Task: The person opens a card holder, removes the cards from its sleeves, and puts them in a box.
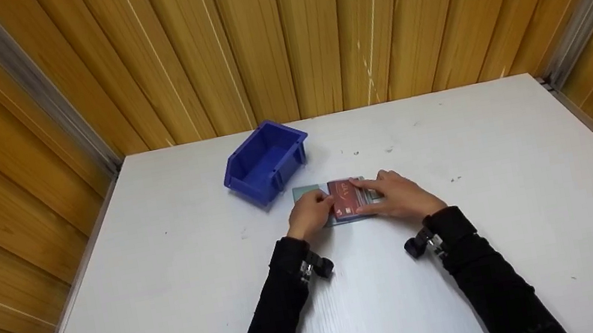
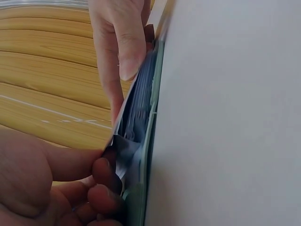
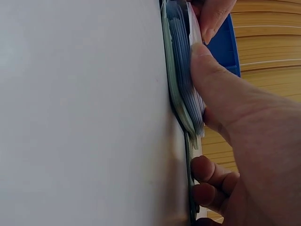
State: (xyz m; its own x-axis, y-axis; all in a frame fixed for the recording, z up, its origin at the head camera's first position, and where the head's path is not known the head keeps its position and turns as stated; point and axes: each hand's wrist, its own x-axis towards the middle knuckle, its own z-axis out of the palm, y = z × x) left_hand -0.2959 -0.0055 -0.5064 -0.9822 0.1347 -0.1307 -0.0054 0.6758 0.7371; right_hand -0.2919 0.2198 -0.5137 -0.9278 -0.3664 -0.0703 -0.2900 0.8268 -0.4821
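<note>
A card holder (image 1: 306,191) with a green cover and a stack of clear sleeves (image 2: 143,89) lies open on the white table, a red card (image 1: 342,198) on top. With thumb and fingertips my left hand (image 1: 310,213) pinches the left edge of the top sleeve, lifted slightly off the stack in the left wrist view. From the right, my right hand (image 1: 399,195) presses on the red card, its thumb (image 3: 207,63) along the near edge and its forefinger stretched to the far edge. Its other fingers rest by the cover's right part. Whether the card sits inside the sleeve I cannot tell.
An open blue plastic bin (image 1: 267,162) stands behind and left of the card holder, close to the left hand. Wood-patterned walls (image 1: 309,30) border the white table (image 1: 175,310) at the back and on both sides.
</note>
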